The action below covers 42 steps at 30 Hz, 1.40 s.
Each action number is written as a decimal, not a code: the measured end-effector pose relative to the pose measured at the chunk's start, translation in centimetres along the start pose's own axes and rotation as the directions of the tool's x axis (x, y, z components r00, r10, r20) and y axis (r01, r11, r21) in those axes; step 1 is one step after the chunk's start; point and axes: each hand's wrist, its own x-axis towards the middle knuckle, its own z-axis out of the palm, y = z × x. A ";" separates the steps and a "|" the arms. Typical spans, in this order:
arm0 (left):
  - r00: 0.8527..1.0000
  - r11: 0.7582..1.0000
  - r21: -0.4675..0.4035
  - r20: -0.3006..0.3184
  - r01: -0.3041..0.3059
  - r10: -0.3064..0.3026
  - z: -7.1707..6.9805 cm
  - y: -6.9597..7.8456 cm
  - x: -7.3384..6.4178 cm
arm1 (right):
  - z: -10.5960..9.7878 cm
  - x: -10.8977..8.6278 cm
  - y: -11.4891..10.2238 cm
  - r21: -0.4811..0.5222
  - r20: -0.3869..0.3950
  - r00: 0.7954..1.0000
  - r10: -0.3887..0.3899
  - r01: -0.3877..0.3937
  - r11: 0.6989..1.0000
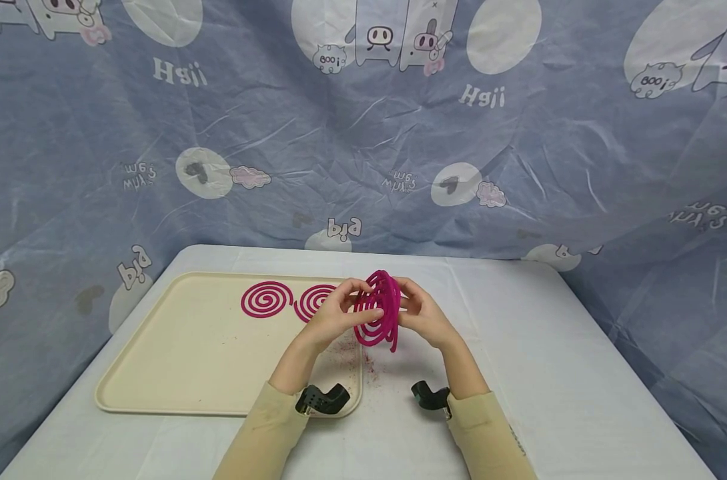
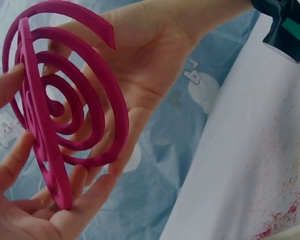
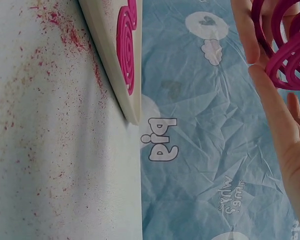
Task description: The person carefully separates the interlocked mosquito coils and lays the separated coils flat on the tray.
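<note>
Coils (image 1: 392,303) are magenta, the tray (image 1: 177,353) cream — the backdrop (image 1: 339,140) blue, cartoon-printed.

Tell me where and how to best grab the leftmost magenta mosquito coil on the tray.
Probably pinch the leftmost mosquito coil by its outer ring on the left edge, coming from above and the left. It lies flat on the cream tray, with open tray on that side, while the neighbouring coil crowds its right. The thin, gapped windings suggest lifting gently.

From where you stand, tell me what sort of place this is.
Probably a makeshift indoor workspace: a white table, a cream tray holding pink spirals, and a cartoon-print sheet behind.
</note>
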 end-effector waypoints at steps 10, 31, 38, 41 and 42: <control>0.999 0.998 0.049 0.034 -0.040 0.039 0.3 0.0 0.0 | -0.2 -0.2 -0.3 -0.002 -0.034 0.999 -0.010 0.010 1.000; 0.995 0.982 0.160 -0.009 -0.095 0.098 1.3 2.9 -1.1 | -0.6 -0.3 -0.6 -0.112 -0.064 0.996 0.056 -0.063 0.992; 0.998 0.967 0.248 0.001 -0.055 0.056 0.7 3.4 -1.4 | -0.5 -0.3 -0.9 -0.191 -0.067 0.995 0.077 -0.088 0.978; 0.998 0.963 0.262 0.000 -0.057 0.059 0.6 3.5 -1.5 | -0.6 -0.3 -0.9 -0.206 -0.061 0.995 0.082 -0.093 0.974; 0.998 0.964 0.258 -0.001 -0.060 0.062 0.6 3.4 -1.5 | -0.5 -0.3 -0.9 -0.213 -0.062 0.995 0.082 -0.094 0.973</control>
